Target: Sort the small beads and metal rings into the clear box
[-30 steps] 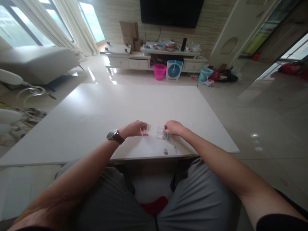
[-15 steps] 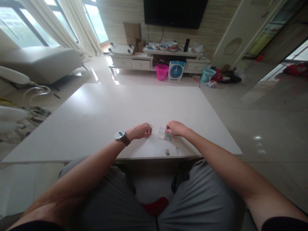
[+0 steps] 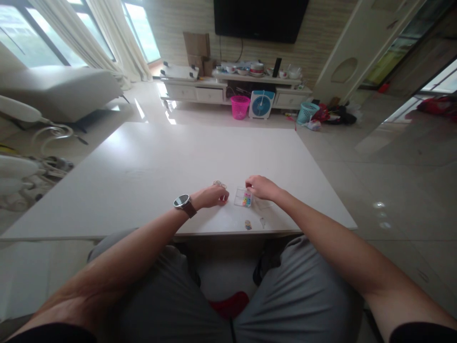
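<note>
A clear plastic compartment box (image 3: 238, 200) lies on the white table (image 3: 171, 162) with its lid side toward my right forearm. Small bright pieces (image 3: 246, 198) in pink, yellow, green and blue fill its right side; the left side looks bare. My right hand (image 3: 262, 187) hovers at the box's far right corner, fingers pinched together; whatever they hold is hidden. To the left of the box, my left hand (image 3: 214, 196) rests on the table with curled fingers. Something tiny and orange-red shows at its fingertips, too small to name. A thin, tangled, see-through item (image 3: 219, 184) lies just behind that hand.
Near the table's front edge lie a small colourful flat charm (image 3: 248, 224) and a small pale item (image 3: 263, 222). Beyond the table stand a pink basket (image 3: 240, 107), a blue fan (image 3: 261, 104) and a low white cabinet (image 3: 210, 95).
My right hand has shifted slightly up and left, uncovering more of the pink pieces. My left hand has slid a little to the right, toward the box.
</note>
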`<state>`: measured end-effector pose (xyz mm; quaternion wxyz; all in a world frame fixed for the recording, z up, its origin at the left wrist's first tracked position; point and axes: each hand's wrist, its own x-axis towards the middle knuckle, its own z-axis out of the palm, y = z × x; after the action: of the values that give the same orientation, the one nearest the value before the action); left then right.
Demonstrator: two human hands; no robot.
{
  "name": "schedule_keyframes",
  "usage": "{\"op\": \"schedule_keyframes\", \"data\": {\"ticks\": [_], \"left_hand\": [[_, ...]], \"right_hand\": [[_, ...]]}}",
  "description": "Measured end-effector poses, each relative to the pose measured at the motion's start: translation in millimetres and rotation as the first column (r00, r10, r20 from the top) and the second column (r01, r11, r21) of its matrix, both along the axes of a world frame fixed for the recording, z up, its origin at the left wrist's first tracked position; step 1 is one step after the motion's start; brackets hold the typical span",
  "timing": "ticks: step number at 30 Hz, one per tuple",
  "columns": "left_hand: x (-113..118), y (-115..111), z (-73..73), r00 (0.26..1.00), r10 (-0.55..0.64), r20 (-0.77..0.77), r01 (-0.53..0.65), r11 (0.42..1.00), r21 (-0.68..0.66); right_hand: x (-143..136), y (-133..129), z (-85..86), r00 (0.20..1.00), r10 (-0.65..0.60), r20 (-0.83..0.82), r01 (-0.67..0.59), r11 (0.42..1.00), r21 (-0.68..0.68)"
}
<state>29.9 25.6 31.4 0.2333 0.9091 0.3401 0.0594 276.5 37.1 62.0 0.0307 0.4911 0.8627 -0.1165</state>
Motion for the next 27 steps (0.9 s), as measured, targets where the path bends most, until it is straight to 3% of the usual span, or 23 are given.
{"op": "schedule_keyframes", "data": {"ticks": [4,7,11,16,27], "left_hand": [[4,-4,-4.9,1.0,-0.021,-0.022,0.021,1.0,-0.007],[4,-7,-7.6,0.999,-0.03,-0.041,0.029,0.999,-0.026],[-1,-5,-1.0,0.997,-0.027,-0.073,0.025,0.999,-0.026],[-13,1,8.6,0.992,0.021,-0.122,-0.029,0.998,-0.062],[-16,5,7.8,0.977,0.065,-0.204,-0.089,0.99,-0.113]], "right_hand": [[-6,-3,3.5,0.996,-0.028,-0.088,0.026,0.999,-0.021],[-13,-10,2.7,0.991,0.013,-0.136,-0.02,0.998,-0.053],[-23,-21,0.6,0.982,0.09,-0.167,-0.097,0.995,-0.035],[-34,-30,0.8,0.969,0.212,-0.123,-0.207,0.977,0.05],[-53,-26,-13.8,0.91,0.413,-0.031,-0.404,0.902,0.155]]}}
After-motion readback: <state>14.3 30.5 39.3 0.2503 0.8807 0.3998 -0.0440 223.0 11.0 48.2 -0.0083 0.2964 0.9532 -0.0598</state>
